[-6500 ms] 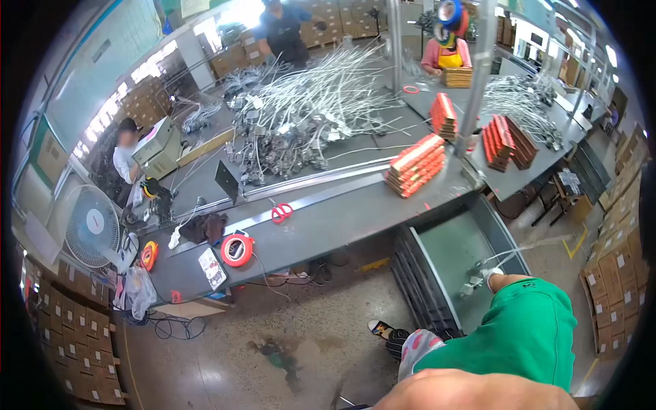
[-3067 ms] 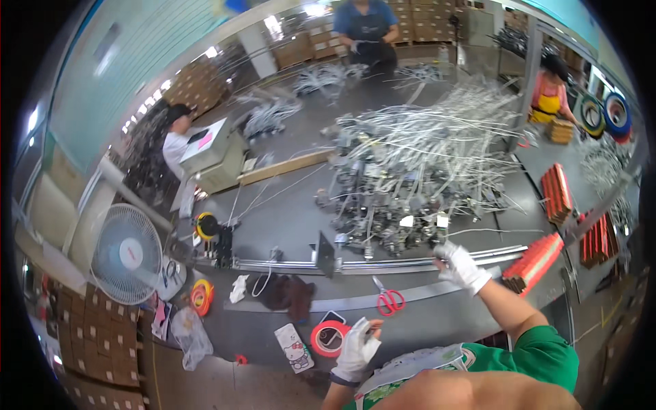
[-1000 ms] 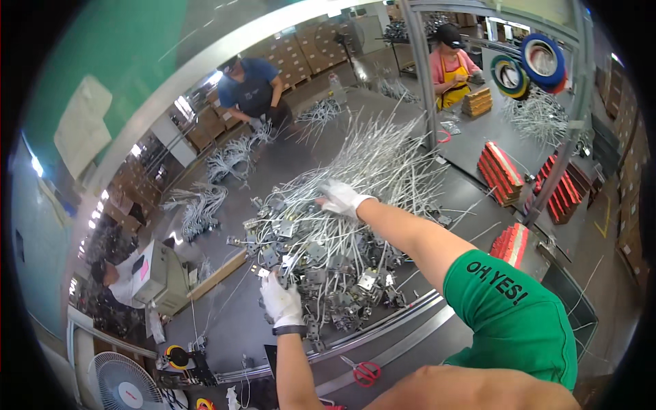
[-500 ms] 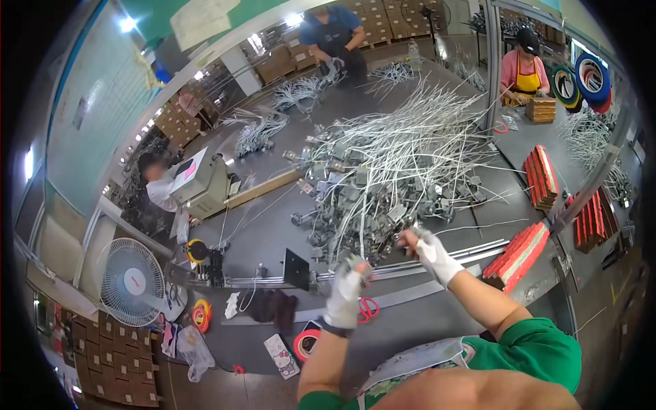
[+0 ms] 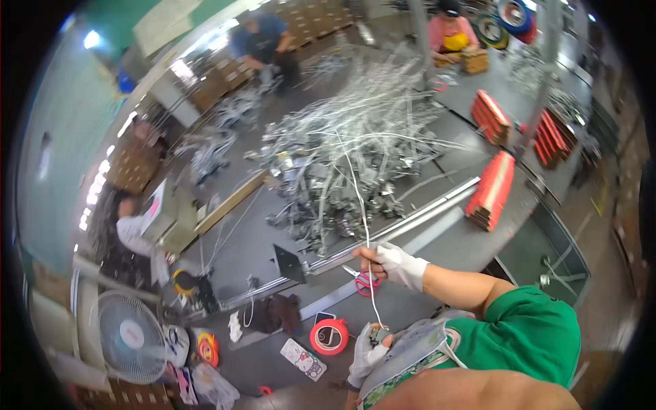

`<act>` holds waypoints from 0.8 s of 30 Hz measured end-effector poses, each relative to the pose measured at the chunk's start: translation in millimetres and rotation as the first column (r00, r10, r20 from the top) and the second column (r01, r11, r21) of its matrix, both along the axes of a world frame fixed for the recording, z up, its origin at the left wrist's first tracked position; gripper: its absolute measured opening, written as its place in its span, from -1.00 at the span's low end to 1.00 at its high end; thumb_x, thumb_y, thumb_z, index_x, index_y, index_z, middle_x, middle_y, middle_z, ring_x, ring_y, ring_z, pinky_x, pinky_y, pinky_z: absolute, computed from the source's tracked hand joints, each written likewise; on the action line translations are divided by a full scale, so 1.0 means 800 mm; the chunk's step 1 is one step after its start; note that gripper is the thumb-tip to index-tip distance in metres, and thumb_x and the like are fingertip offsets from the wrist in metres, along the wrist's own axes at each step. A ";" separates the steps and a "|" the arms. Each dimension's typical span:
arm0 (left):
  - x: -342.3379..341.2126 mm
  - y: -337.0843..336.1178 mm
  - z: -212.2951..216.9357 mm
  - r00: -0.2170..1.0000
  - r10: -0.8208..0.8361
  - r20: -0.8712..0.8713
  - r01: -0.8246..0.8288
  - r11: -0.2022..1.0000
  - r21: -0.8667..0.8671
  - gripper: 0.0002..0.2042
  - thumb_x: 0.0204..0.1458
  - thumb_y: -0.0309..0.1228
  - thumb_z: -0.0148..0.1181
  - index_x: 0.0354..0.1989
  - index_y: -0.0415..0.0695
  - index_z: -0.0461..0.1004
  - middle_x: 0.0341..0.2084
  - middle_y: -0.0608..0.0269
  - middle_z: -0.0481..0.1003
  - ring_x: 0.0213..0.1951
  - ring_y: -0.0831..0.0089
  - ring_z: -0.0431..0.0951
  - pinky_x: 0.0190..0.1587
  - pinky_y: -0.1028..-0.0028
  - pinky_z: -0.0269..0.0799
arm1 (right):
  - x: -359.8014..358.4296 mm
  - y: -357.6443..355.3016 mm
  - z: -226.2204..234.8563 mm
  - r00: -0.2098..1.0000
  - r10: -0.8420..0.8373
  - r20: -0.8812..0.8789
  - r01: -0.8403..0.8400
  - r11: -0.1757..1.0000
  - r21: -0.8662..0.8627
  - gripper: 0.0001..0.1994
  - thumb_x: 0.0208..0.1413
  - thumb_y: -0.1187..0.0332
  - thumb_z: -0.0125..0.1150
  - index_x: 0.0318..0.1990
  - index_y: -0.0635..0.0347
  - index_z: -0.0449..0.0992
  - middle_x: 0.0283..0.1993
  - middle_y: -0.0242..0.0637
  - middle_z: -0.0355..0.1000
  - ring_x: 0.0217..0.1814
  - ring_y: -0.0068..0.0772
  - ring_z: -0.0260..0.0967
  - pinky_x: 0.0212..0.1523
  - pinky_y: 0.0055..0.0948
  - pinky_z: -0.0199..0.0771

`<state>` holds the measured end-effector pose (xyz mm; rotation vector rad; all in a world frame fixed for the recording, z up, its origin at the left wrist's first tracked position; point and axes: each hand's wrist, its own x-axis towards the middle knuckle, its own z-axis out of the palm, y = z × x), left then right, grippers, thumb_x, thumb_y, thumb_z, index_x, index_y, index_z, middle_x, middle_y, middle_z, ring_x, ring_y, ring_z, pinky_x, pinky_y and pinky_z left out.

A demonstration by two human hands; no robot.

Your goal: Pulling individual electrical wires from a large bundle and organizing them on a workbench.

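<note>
Close to my body, my left hand (image 5: 367,358), in a white fingerless glove, is closed on a small grey boxy part (image 5: 378,334). A white cable (image 5: 364,217) runs up from that part. Higher up and further out, my right hand (image 5: 400,265), gloved the same way, pinches this cable. The cable's far end reaches over a big heap of grey parts with white cables (image 5: 328,171) on the table. Just beside my right hand lie scissors with pinkish-red handles (image 5: 365,283). Motion blurs the picture somewhat.
A metal rail (image 5: 410,217) crosses the table before the heap. Red-and-brown stacks (image 5: 490,193) stand at right, above a grey bin (image 5: 540,249). A red tape roll (image 5: 319,339), phone (image 5: 303,359), upright black plate (image 5: 288,264) and fan (image 5: 133,335) are leftward. Co-workers are beyond.
Both hands have left the heap's near edge and come toward my body. The left now holds a grey part, the right its cable. The view has turned, shifting the scene leftward and upward.
</note>
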<state>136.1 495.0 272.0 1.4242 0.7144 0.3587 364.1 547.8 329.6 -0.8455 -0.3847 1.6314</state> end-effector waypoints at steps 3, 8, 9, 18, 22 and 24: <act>0.014 0.008 -0.010 0.966 0.027 0.258 0.021 0.983 -0.184 -0.60 -0.12 -0.49 0.20 -0.05 -0.17 0.29 -0.20 0.23 0.38 -0.15 0.45 0.36 -0.10 0.45 0.27 | 0.007 -0.006 -0.001 0.990 -0.136 0.033 0.136 0.991 0.003 -0.64 0.07 0.14 0.09 -0.09 0.20 0.37 -0.47 -0.50 0.29 -0.66 -0.75 -0.05 -0.65 -0.70 0.00; 0.078 0.021 -0.003 0.896 0.125 0.426 0.140 0.830 -0.540 -0.60 -0.07 -0.33 0.15 -0.03 -0.12 0.26 -0.33 0.23 0.35 -0.24 0.35 0.37 -0.16 0.29 0.30 | 0.061 -0.013 -0.014 0.769 -0.144 0.623 0.165 0.986 0.023 -0.55 0.06 -0.04 -0.06 -0.13 0.14 0.44 -0.26 -0.35 0.45 -0.35 -0.61 0.29 -0.39 -0.59 0.26; 0.083 0.027 -0.001 0.882 0.174 0.437 0.197 0.707 -0.679 -0.62 -0.05 -0.26 0.13 -0.06 -0.11 0.26 -0.40 0.25 0.33 -0.28 0.34 0.37 -0.19 0.25 0.31 | 0.071 -0.011 -0.030 0.732 -0.196 0.653 0.187 0.979 0.084 -0.55 0.06 -0.05 -0.07 -0.15 0.14 0.47 -0.18 -0.29 0.44 -0.09 -0.49 0.30 -0.13 -0.49 0.27; 0.090 0.041 -0.016 0.929 0.039 0.369 0.184 0.815 -0.549 -0.69 -0.08 -0.31 0.14 -0.21 -0.14 0.23 -0.63 0.32 0.22 -0.50 0.43 0.28 -0.38 0.38 0.26 | 0.076 0.029 -0.057 0.610 -0.787 0.097 0.778 0.617 0.118 -0.59 0.16 0.05 -0.11 -0.13 0.24 0.40 -0.29 -0.29 0.40 -0.33 -0.50 0.29 -0.31 -0.55 0.29; 0.044 0.034 -0.015 0.935 -0.012 0.355 0.176 0.884 -0.433 -0.72 -0.04 -0.39 0.11 -0.18 -0.18 0.23 -0.63 0.34 0.26 -0.53 0.49 0.28 -0.42 0.45 0.25 | 0.140 0.057 -0.065 0.387 -0.913 0.132 0.922 0.388 -0.018 -0.68 0.18 0.15 -0.16 -0.24 0.22 0.40 -0.49 -0.41 0.30 -0.59 -0.63 0.14 -0.60 -0.61 0.19; 0.022 0.029 0.009 0.988 -0.112 0.105 0.122 0.988 -0.092 -0.78 0.01 -0.39 0.07 -0.22 -0.19 0.25 -0.62 0.37 0.29 -0.55 0.62 0.29 -0.47 0.61 0.24 | 0.182 0.063 -0.093 0.439 -0.893 0.097 0.897 0.442 0.014 -0.73 0.17 0.19 -0.12 -0.29 0.18 0.42 -0.40 -0.43 0.37 -0.52 -0.64 0.21 -0.53 -0.62 0.25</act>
